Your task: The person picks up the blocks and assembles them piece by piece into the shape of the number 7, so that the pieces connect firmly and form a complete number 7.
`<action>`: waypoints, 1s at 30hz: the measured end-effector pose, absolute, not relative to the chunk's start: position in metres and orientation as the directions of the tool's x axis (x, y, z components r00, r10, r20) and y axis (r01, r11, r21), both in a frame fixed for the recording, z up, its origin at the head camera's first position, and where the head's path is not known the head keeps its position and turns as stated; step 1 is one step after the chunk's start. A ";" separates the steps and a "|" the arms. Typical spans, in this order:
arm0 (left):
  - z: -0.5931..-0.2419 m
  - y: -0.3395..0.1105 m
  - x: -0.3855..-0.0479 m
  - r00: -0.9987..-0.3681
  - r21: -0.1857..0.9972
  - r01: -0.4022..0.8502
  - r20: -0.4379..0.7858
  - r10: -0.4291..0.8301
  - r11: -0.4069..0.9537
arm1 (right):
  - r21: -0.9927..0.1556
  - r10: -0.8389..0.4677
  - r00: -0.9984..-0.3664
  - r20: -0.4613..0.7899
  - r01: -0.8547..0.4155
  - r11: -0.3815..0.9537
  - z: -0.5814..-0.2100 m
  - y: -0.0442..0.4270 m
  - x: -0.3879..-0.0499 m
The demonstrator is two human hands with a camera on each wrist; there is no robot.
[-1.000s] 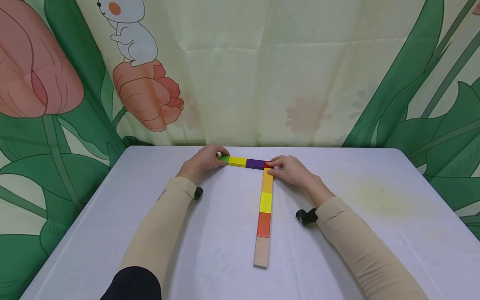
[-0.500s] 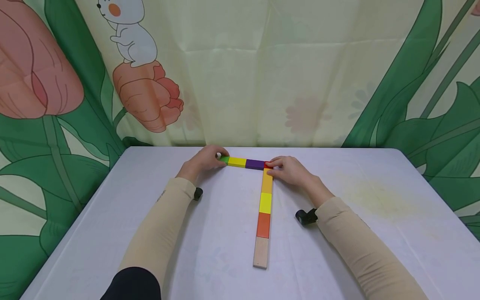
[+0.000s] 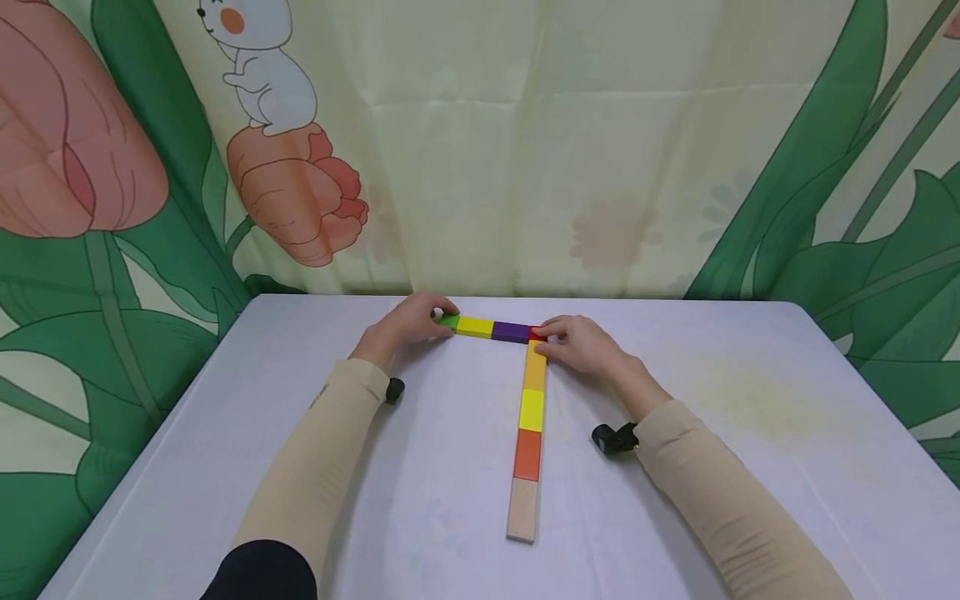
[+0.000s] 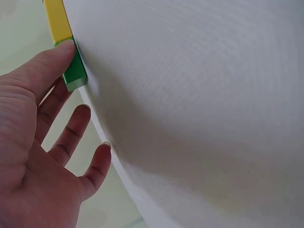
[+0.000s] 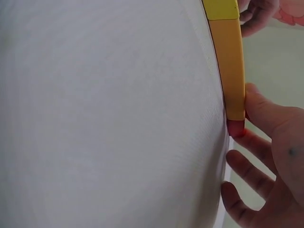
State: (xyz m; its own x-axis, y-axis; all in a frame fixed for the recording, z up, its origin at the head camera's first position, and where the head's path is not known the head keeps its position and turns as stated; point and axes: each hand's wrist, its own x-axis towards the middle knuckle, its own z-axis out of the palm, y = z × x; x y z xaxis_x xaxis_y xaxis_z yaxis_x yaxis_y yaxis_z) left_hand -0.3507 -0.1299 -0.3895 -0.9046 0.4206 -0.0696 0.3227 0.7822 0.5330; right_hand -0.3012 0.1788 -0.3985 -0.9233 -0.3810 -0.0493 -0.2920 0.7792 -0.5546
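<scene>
In the head view, flat coloured blocks lie end to end on the table, forming a corner. My left hand [image 3: 405, 325] pinches the green block [image 4: 74, 76] at the row's left end, thumb on its near side. Rightward come a yellow block [image 3: 476, 327], a purple block [image 3: 511, 332] and the red block [image 3: 537, 332] at the corner. My right hand [image 3: 585, 343] grips this corner. Its index finger touches the red block and its thumb rests against the orange-yellow block [image 5: 228, 71]. Fingers partly cover the green and red blocks.
Toward me, the column continues with a bright yellow block [image 3: 532, 410], an orange-red block [image 3: 527, 455] and a plain wood block [image 3: 522, 510]. A white cloth covers the table [image 3: 712, 500]. Behind its far edge hangs a printed curtain [image 3: 480, 167].
</scene>
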 end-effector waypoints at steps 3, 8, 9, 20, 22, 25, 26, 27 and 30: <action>-0.389 -0.129 -0.350 -0.901 0.537 0.332 -0.064 0.430 0.775 | -0.555 -0.377 -0.925 -0.054 -0.286 0.781 -0.398 0.180 -0.301; -0.387 -0.129 -0.348 -0.903 0.553 0.315 -0.074 0.422 0.771 | -0.554 -0.375 -0.925 -0.058 -0.282 0.783 -0.398 0.180 -0.300; -0.386 -0.129 -0.347 -0.904 0.555 0.311 -0.077 0.420 0.772 | -0.554 -0.375 -0.925 -0.058 -0.283 0.783 -0.398 0.180 -0.301; -0.386 -0.139 -0.339 -0.891 0.544 0.361 -0.039 0.452 0.757 | -0.554 -0.392 -0.920 -0.020 -0.316 0.770 -0.400 0.182 -0.303; -0.386 -0.142 -0.335 -0.896 0.542 0.358 -0.029 0.442 0.760 | -0.557 -0.384 -0.923 -0.005 -0.317 0.768 -0.399 0.183 -0.302; -0.384 -0.147 -0.330 -0.904 0.527 0.365 0.004 0.427 0.768 | -0.559 -0.368 -0.930 0.016 -0.314 0.767 -0.397 0.186 -0.298; -0.383 -0.149 -0.327 -0.907 0.519 0.366 0.015 0.420 0.773 | -0.559 -0.361 -0.932 0.023 -0.311 0.769 -0.395 0.188 -0.297; -0.382 -0.151 -0.325 -0.909 0.509 0.370 0.028 0.415 0.777 | -0.557 -0.353 -0.935 0.032 -0.310 0.771 -0.395 0.189 -0.295; -0.377 -0.156 -0.315 -0.913 0.475 0.386 0.074 0.402 0.791 | -0.545 -0.334 -0.939 0.078 -0.321 0.774 -0.391 0.194 -0.290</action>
